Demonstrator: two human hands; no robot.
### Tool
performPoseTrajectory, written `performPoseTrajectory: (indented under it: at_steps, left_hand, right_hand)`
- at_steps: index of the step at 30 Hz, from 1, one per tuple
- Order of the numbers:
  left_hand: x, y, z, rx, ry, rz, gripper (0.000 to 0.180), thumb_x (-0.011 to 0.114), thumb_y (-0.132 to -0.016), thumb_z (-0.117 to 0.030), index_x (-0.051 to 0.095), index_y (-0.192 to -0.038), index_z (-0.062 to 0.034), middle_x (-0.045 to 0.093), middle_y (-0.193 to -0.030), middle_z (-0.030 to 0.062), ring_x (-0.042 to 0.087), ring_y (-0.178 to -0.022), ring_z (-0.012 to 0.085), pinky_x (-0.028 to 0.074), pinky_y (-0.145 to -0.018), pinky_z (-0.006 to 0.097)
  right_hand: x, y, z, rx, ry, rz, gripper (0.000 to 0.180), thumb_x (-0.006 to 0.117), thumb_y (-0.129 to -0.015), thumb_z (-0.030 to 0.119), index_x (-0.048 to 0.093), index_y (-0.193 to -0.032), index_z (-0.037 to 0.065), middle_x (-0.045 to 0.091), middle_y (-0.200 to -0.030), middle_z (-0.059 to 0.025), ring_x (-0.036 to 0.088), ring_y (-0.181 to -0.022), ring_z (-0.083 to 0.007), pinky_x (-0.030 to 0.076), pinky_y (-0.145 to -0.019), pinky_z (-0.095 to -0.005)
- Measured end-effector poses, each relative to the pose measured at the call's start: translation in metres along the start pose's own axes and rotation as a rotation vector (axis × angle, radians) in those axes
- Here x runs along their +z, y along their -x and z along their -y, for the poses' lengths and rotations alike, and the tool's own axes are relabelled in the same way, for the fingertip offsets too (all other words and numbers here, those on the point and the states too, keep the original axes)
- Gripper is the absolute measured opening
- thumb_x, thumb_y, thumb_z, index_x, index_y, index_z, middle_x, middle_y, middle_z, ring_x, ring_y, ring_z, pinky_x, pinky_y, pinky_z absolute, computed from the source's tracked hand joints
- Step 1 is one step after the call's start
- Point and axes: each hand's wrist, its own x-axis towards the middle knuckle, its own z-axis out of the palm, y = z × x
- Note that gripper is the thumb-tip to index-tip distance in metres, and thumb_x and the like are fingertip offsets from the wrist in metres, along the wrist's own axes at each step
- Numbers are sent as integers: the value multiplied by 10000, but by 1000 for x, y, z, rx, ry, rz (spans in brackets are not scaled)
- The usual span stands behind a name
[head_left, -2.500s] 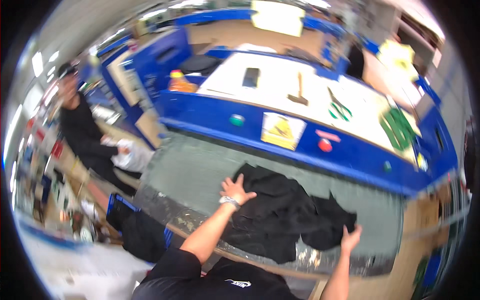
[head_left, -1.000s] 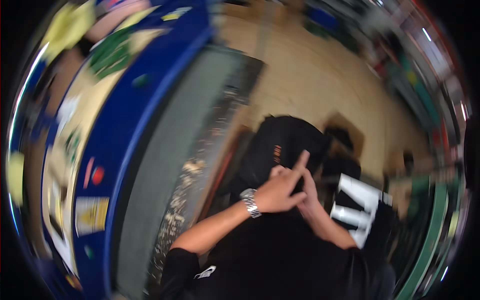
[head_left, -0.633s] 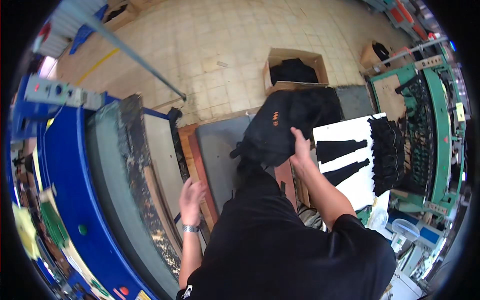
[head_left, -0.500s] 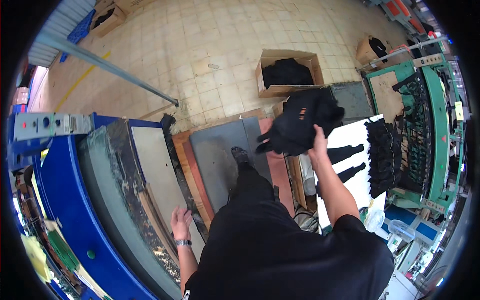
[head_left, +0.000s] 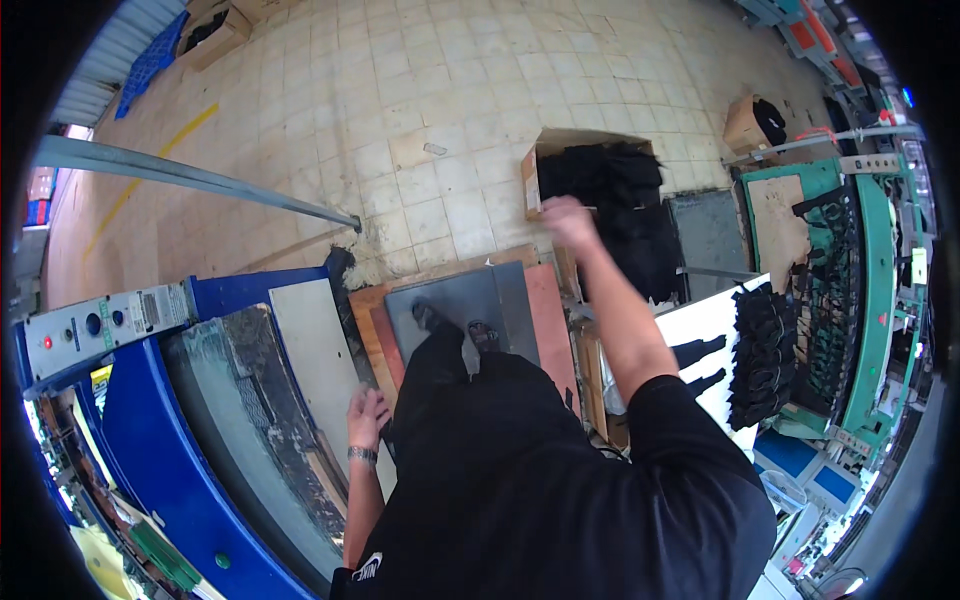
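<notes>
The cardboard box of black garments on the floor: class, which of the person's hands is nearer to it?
Right. The right hand reaches out over the cardboard box, at its black garments. The left hand is far back, by the blue machine.

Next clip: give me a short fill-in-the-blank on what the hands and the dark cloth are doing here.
1. The right hand reaches out over a cardboard ____ on the tiled floor.
2. The garments in it are ____ in colour.
3. The left hand wears a ____ at the wrist.
4. The left hand rests at the edge of the ____-framed machine.

Missing words: box; black; watch; blue
</notes>
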Motion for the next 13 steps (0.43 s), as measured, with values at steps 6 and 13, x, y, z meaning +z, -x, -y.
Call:
performPoseTrajectory:
  at_steps: [6,13]
  left_hand:
    - [-6,-59,-67,170,839,-260,1006,633,-855,-669,189,-1537,-78,279,-1567,199,336,-1436,374,383,-1117,495]
    - [20,-63,-91,38,1138,-432,1050,667,-743,-776,381,-1412,-19,446,-1407,99,536,-1141,265,481,-886,402]
  right_hand:
    - [162,14,34,-161,707,729,706,695,-885,485,518,-1392,26,658,-1257,-190,620,-1174,-325,450,-1049,-397]
    - [117,-83,14,221,793,366,601,686,-897,427,598,-1317,7,740,-877,-93,699,-760,-209,526,-677,-350]
